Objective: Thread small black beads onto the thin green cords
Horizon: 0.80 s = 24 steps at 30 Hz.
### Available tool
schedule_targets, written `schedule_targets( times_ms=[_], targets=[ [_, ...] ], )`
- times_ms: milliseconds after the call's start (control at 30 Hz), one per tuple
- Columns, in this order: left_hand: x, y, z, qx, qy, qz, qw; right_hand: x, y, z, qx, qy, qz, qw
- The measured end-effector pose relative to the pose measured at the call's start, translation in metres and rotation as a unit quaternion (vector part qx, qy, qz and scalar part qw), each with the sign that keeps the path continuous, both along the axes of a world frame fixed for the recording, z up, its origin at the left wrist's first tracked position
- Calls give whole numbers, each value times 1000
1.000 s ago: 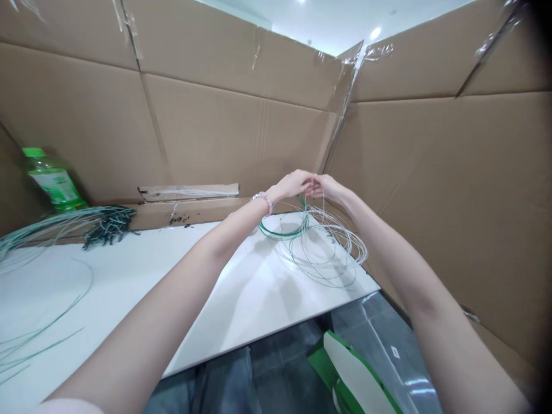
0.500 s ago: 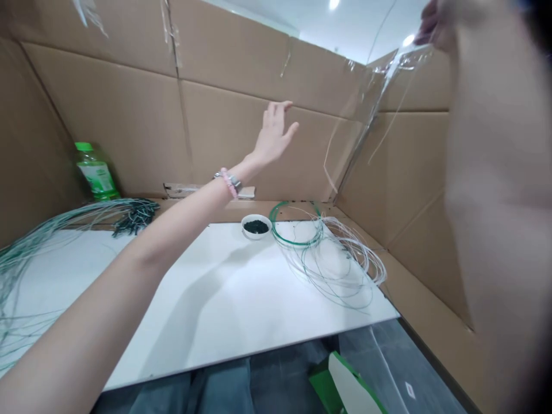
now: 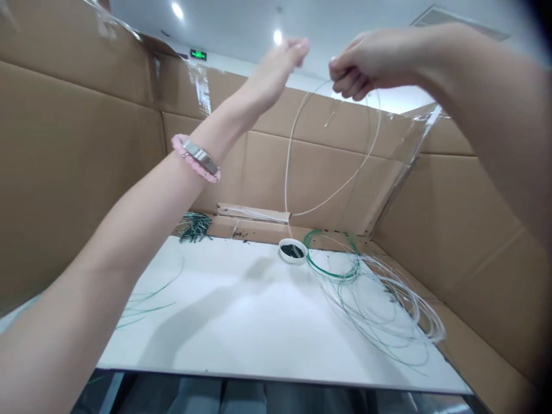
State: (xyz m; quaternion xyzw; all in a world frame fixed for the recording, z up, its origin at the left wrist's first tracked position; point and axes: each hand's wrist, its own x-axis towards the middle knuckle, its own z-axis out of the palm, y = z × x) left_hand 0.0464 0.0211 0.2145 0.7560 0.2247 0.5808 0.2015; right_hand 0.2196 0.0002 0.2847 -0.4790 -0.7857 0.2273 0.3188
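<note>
My right hand (image 3: pixel 356 72), raised at the upper right, is closed around a thin pale cord (image 3: pixel 288 155). The cord hangs from the fist in a wide loop, its lowest part near the back of the table. Level with it on the left is my left hand (image 3: pixel 280 66), a gap away from the fist. Its fingers point up and right and are smeared by motion, so whether they grip anything does not show. A pink bracelet with a metal plate (image 3: pixel 199 157) circles the left wrist.
A white bowl of small dark pieces (image 3: pixel 292 251) stands on the white table (image 3: pixel 241 333). Right of it lie green and white cord coils (image 3: pixel 357 299). A dark green bundle (image 3: pixel 195 227) sits at the back left. Cardboard walls (image 3: pixel 466 213) enclose the table.
The view has shifted left and up. My right hand has come down and in from the upper right edge, the cord loop now plainly seen. My left hand has risen from its lower, spread-fingered position.
</note>
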Motion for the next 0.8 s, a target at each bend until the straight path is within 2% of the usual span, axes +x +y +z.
schedule_targets(
  times_ms=[67, 167, 267, 400, 467, 633, 733, 800],
  targets=[
    [-6, -8, -6, -76, 45, -79, 993, -25, -11, -16, 1, -72, 4, 997],
    [-21, -17, -28, -144, 68, -156, 975, -48, -20, -35, 0, -138, 24, 990],
    [-44, -23, -59, -210, 38, -207, 955, -59, -22, -49, -5, -170, 52, 984],
    [-69, -32, -97, -316, -52, -317, 893, -64, -19, -56, -16, -189, 72, 979],
    [-74, -34, -110, -343, -81, -320, 879, -68, -17, -56, -27, -200, 81, 976],
    [-66, -34, -119, -299, -45, -249, 920, -82, -9, -57, -32, -221, 117, 968],
    [-59, -35, -125, -292, -18, -275, 916, -86, -8, -58, -17, -228, 116, 967],
    [-58, -40, -135, -307, -34, -325, 894, -85, -8, -58, -11, -232, 110, 967]
  ],
)
